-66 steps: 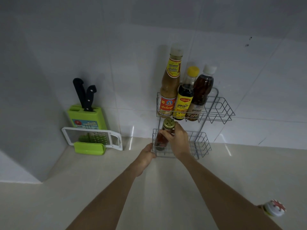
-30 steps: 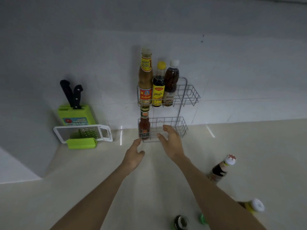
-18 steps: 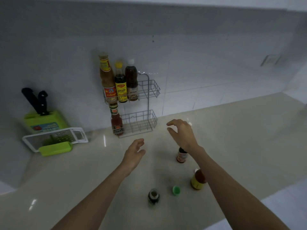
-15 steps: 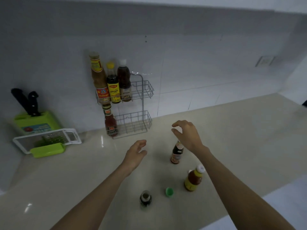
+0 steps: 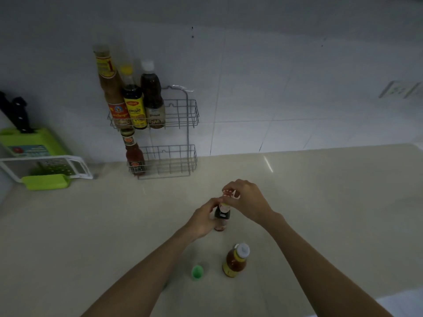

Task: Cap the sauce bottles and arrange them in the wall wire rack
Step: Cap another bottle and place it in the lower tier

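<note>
A small dark sauce bottle (image 5: 221, 216) stands upright on the counter in the middle of the view. My left hand (image 5: 203, 219) wraps its body from the left. My right hand (image 5: 246, 200) pinches its red-and-white cap (image 5: 228, 192) from the right. Closer to me stand an orange sauce bottle with a white cap (image 5: 235, 260) and a loose green cap (image 5: 197, 272). The wall wire rack (image 5: 183, 124) carries three tall capped bottles (image 5: 131, 104) on its upper shelf and one red sauce bottle (image 5: 134, 154) at the left of its lower shelf.
A green knife block with two black-handled knives (image 5: 25, 143) and a white-and-green grater (image 5: 49, 171) sit at the far left against the wall. The beige counter (image 5: 320, 202) stretches to the right. A wall socket (image 5: 398, 89) sits at the upper right.
Both hands have drawn back from the rack, leaving the red bottle on its lower shelf, and have closed on the small dark bottle on the counter. The view has shifted right and down.
</note>
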`<state>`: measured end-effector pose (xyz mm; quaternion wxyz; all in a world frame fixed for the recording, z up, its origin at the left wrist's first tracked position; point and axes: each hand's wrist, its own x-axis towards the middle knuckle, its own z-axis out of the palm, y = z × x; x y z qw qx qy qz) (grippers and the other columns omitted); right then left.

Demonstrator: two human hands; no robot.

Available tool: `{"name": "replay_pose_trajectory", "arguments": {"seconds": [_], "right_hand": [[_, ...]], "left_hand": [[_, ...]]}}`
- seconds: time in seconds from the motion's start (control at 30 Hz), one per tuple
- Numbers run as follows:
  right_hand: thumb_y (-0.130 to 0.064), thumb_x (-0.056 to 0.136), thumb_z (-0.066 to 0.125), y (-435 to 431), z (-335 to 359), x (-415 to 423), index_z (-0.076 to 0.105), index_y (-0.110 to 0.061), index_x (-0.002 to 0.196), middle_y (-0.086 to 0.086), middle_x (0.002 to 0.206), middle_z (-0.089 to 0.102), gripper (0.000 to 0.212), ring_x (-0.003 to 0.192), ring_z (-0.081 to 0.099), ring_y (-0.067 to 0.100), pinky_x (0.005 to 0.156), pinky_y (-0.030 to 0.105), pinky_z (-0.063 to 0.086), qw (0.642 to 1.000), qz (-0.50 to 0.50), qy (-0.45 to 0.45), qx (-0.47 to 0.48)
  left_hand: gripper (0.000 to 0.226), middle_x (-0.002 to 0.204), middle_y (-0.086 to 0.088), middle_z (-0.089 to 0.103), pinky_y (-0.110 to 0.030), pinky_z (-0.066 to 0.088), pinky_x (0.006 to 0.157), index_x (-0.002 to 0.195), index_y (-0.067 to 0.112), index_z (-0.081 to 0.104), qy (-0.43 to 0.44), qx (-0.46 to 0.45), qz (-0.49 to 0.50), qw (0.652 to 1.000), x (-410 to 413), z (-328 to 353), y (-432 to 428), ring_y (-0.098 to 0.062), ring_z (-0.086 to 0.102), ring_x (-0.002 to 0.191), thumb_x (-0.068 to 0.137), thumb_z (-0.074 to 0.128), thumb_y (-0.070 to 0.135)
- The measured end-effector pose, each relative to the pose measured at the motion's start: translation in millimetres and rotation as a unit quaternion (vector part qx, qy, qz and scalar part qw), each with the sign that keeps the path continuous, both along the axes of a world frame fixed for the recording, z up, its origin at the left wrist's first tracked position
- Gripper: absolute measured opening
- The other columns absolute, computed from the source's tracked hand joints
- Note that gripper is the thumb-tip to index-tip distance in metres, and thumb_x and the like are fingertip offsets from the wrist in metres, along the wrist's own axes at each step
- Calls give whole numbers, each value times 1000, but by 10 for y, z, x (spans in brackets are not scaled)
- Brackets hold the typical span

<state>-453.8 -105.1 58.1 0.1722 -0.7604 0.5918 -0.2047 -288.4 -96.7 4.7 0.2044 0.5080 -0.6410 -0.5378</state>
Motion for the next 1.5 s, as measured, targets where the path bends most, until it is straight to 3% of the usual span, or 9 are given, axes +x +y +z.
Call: {"name": "replay_pose_trajectory", "arguments": {"seconds": [0.1,0.2,0.33,0.43,0.6,0.87,0.97,1.13,1.5], "right_hand": [[-27,83,71,-4,-25,-16,71,-13,102,7,94,67,24,81,59,19,75,29,47,1000,16,-10,-17],[-25,82,73,-17,-3,-38,72,-12,103,8,97,65,25,75,55,13,74,27,47,999,23,-19,-25],[-27,81,75,4,109,-48,72,-12,106,7,98,65,29,79,54,11,75,25,47,998,51,-16,-13],[-25,80,76,-9,325,-14,71,-15,111,2,99,68,33,84,59,10,80,23,49,996,80,-34,-3],[-5,75,77,-102,857,137,73,-17,107,-12,93,69,34,87,64,1,84,14,52,982,170,-31,75],[-28,65,87,-30,1155,572,74,-12,95,-1,89,73,37,85,67,8,76,20,54,985,167,49,19],[-39,68,83,47,1182,640,68,-15,103,-8,86,65,44,80,59,5,69,19,47,979,185,88,13],[-20,83,71,107,1174,665,66,-18,105,-2,95,67,23,85,58,11,77,25,47,976,203,80,12],[-20,93,57,151,1070,875,58,-10,105,-1,97,53,15,92,45,15,75,25,36,971,195,130,-47]], "left_hand": [[38,103,-4,59,-8,43,69,120,14,51,45,0,48,998,-182,-11,34,-13,55,87,85,63,8],[22,83,-11,49,-9,38,49,109,4,51,95,14,85,992,-301,42,57,-11,44,64,88,54,-3],[22,93,-9,60,-10,45,63,109,7,56,63,-34,75,995,-241,38,88,-10,56,75,87,59,8],[28,105,-5,67,-24,47,84,111,15,56,26,-70,57,996,-101,137,56,-15,62,95,85,64,23],[33,109,3,67,-37,51,92,110,35,55,40,-68,33,996,224,427,66,-13,64,100,80,66,37],[28,104,-1,69,-47,51,94,105,28,58,56,-105,66,991,543,652,265,-17,64,100,79,66,36],[27,108,0,68,-47,51,94,106,30,58,63,-98,58,991,635,684,307,-16,64,102,80,66,36],[28,107,0,69,-45,52,94,109,32,57,60,-109,49,991,737,685,294,-16,64,101,83,66,32],[29,106,-6,68,-42,53,90,113,20,57,54,-135,114,983,730,659,337,-20,64,98,86,62,28]]}}
